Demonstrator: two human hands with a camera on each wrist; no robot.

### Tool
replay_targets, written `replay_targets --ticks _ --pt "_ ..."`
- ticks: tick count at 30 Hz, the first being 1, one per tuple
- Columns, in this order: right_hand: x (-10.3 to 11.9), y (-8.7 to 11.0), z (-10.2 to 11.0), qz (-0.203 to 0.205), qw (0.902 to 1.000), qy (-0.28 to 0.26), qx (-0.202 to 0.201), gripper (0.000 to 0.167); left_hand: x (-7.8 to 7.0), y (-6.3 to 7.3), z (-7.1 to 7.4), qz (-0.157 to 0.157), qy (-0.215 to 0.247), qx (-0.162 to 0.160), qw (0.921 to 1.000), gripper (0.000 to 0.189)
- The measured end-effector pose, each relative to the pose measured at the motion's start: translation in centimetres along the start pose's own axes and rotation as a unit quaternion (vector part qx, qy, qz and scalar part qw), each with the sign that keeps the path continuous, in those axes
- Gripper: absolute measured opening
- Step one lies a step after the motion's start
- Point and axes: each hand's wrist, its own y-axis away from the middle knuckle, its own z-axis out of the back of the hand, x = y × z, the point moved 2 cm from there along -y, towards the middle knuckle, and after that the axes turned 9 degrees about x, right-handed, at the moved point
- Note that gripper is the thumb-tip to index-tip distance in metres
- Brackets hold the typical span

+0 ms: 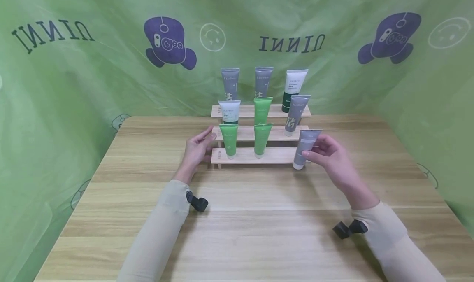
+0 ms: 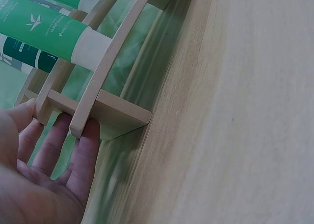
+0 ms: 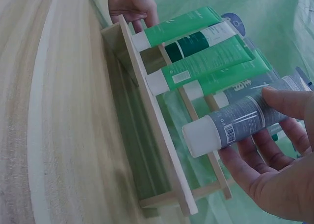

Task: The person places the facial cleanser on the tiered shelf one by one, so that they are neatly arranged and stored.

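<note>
A three-tier wooden display rack [image 1: 277, 155] holds several squeeze tubes standing on their caps. At its left end my left hand [image 1: 197, 149] grips the rack, with the thumb [image 2: 23, 115] at a middle-tier end and the fingers curled under the lower slats. My right hand [image 1: 331, 158] pinches a grey squeeze tube [image 3: 240, 121] between thumb and fingers, white cap down and tilted, at the right end of the bottom tier. In the right wrist view the cap overlaps the rack. Two green tubes [image 1: 229, 142] stand on that bottom tier, left and middle.
On the middle tier are a white-and-green tube [image 1: 229, 111], a green tube [image 1: 262, 109] and a grey tube [image 1: 295, 115]. Two grey tubes and a white-and-green tube [image 1: 294, 84] fill the top. The wooden table [image 1: 252, 220] backs onto a green printed curtain [image 1: 237, 10].
</note>
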Motion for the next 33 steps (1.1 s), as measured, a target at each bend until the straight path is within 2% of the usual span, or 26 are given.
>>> replay_targets --ticks 5,11,19,28,33 --pt "0.0 -0.9 -0.2 -0.009 0.9999 0.012 -0.001 0.043 0.0 0.0 0.1 0.0 -0.008 -0.003 1.0 0.053" --pt "-0.4 -1.9 -0.4 0.007 0.9999 -0.016 -0.003 0.038 0.2 -0.1 0.3 0.0 -0.015 -0.004 0.9999 0.053" --pt "-0.9 -2.9 -0.7 -0.006 0.9997 -0.025 -0.003 0.041 0.3 -0.1 0.3 0.004 -0.021 -0.008 0.9997 0.053" --pt "-1.4 -3.4 -0.8 -0.017 0.9992 -0.037 -0.005 0.04 0.2 0.0 0.1 0.002 -0.02 -0.007 0.9998 0.054" --pt "-1.8 -3.5 -0.7 -0.01 0.9992 -0.037 -0.007 0.039 0.2 0.0 0.1 0.0 -0.018 -0.006 0.9998 0.054"
